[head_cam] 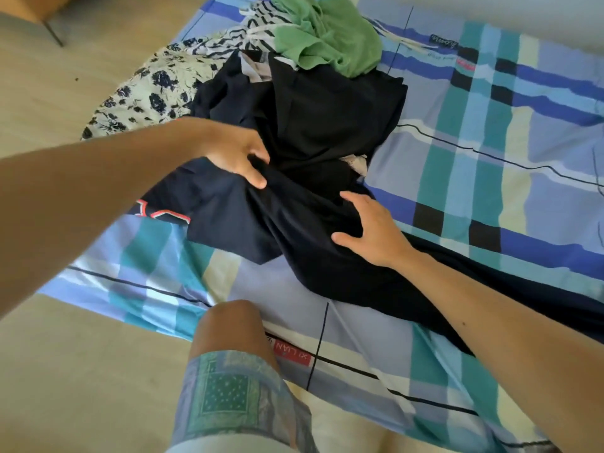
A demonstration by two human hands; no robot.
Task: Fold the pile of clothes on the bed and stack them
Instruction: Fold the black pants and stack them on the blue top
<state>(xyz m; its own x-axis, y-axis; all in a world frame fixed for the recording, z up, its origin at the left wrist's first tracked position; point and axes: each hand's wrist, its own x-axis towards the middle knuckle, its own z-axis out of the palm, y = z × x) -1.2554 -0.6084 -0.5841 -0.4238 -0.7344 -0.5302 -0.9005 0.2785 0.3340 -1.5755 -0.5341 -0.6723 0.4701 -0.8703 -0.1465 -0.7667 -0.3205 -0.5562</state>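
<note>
Plaid sheet [474,152] covers the bed; left hand [235,155] pinches the dark garment [310,132], right hand [372,230] rests spread on it.

A single head-worn, wide-angle view was recorded, directed forward and steeply downward from close above the bed [490,178]. Both forearms were seen entering from the near edge, the clothes pile [294,103] lay at centre and far, and floor [65,371] was framed at left.

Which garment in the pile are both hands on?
The dark navy garment nearest the person; left hand grips it, right hand presses it. Green top and floral piece lie untouched.
</note>
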